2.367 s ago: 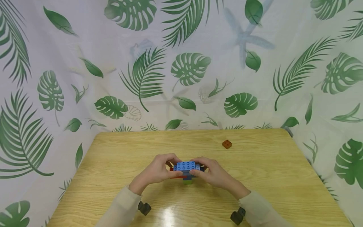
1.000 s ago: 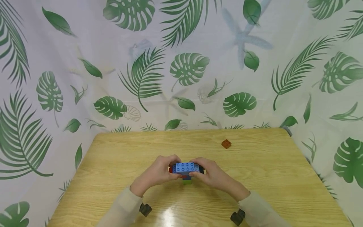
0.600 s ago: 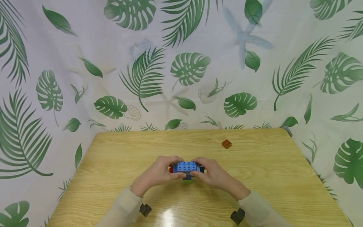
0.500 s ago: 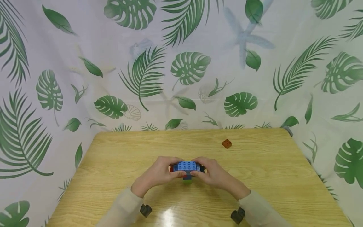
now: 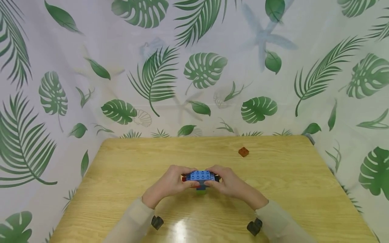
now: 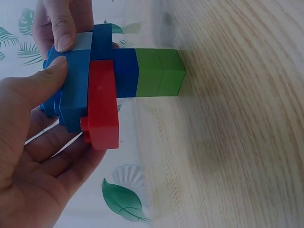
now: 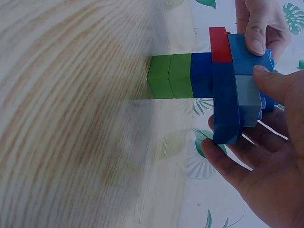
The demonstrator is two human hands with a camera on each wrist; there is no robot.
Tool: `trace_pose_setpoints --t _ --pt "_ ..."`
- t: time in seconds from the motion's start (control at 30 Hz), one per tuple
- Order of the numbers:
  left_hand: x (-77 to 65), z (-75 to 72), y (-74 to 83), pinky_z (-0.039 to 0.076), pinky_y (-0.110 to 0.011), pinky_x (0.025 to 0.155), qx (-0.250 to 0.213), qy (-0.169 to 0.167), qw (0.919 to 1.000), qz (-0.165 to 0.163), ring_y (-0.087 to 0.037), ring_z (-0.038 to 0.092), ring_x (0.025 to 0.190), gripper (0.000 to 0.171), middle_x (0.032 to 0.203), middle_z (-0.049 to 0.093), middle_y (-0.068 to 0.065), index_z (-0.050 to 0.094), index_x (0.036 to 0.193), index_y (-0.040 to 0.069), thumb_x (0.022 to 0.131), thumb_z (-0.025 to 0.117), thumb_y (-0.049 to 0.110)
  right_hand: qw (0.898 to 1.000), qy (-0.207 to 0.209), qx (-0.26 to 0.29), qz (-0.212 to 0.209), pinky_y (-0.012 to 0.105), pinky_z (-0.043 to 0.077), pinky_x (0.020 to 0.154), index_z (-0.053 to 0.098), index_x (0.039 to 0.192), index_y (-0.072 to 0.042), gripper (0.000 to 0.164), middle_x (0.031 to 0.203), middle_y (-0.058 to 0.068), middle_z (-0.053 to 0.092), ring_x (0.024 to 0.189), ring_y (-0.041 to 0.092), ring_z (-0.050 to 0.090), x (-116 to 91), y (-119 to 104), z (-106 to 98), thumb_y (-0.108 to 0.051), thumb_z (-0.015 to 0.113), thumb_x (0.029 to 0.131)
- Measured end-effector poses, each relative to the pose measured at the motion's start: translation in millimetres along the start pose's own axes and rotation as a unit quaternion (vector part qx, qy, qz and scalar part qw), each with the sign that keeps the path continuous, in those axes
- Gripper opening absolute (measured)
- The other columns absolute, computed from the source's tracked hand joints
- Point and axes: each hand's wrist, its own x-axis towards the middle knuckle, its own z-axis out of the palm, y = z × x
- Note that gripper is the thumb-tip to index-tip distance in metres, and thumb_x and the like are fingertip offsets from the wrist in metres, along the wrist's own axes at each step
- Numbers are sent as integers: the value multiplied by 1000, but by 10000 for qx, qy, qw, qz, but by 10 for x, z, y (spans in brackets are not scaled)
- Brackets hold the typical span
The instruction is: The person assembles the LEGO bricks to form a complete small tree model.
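A structure of stacked toy bricks stands upright on the table, its green bricks (image 6: pixel 159 73) at the bottom. Above them come a dark blue brick (image 6: pixel 126 72), then a wide layer with a red brick (image 6: pixel 103 107) on the left and a long dark blue brick (image 7: pixel 224 104) on the right. Higher sits a light blue brick (image 7: pixel 248 99) beside a blue one, and an eight-stud blue brick (image 5: pixel 200 175) tops it all. My left hand (image 5: pixel 170 184) grips the upper layers from the left, thumb in front. From the right, my right hand (image 5: pixel 228 184) does likewise, thumbs nearly meeting.
One brownish-orange brick (image 5: pixel 243 152) lies apart toward the back of the wooden table (image 5: pixel 136 155), right of the structure. A leaf-printed cloth (image 5: pixel 200 108) hangs behind and at the sides. Black wrist cameras (image 5: pixel 157 222) sit by both cuffs.
Both hands have stayed on the structure. The top blue brick has shifted slightly right since one second ago, and the left thumb has slid inward along the front. The head view has tipped slightly.
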Motion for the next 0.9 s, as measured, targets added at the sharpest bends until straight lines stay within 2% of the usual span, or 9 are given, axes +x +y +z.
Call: trace_pose_setpoints --t 0.1,0.2,0.37,0.47,0.6,0.8,0.9 --pt "0 2 -7 46 -20 64 32 -11 10000 -40 -14 60 80 53 118 78 -5 69 139 7 96 79 37 10000 -10 -66 -7 33 58 80 66 133 -2 41 121 11 72 94 11 62 5 5 2 -31 69 104" --pt "-9 8 -9 46 -19 64 36 4 10000 -13 -12 59 80 53 118 78 -5 69 139 7 96 79 37 10000 -30 -47 -57 30 56 79 66 134 -2 41 121 11 72 94 11 62 4 14 6 -30 69 104" --pt "-20 32 -22 47 -19 64 -7 205 9998 82 -10 58 78 52 115 79 -6 71 135 5 95 79 36 10000 -13 33 -20 32 56 80 65 136 -3 43 124 11 71 96 12 61 10 26 3 -31 68 104" --pt "-31 58 -43 48 -20 65 -20 295 9995 104 -9 58 78 46 109 78 -2 73 131 8 95 79 36 10000 -15 73 -31 35 57 81 64 137 -3 44 124 11 71 96 13 61 12 35 4 -31 68 104" --pt "-36 82 -55 48 -20 67 -78 356 9993 55 -11 58 79 41 105 75 3 73 129 12 95 80 36 9999 -14 104 -39 32 56 81 64 137 -3 44 125 11 71 97 13 60 9 46 4 -32 68 104" --pt "-26 91 -51 47 -21 67 -186 348 9992 43 -14 59 80 41 106 74 2 73 130 13 96 79 36 9997 -34 212 104 34 56 81 64 138 -5 46 125 9 71 98 13 60 -1 47 -7 -36 68 104" --pt "-22 93 -52 48 -21 67 -199 343 9992 51 -12 59 80 41 107 75 2 73 130 12 96 79 35 9992 -19 313 260 36 57 86 63 141 -6 51 129 8 70 104 17 64 5 55 -20 -40 68 103"
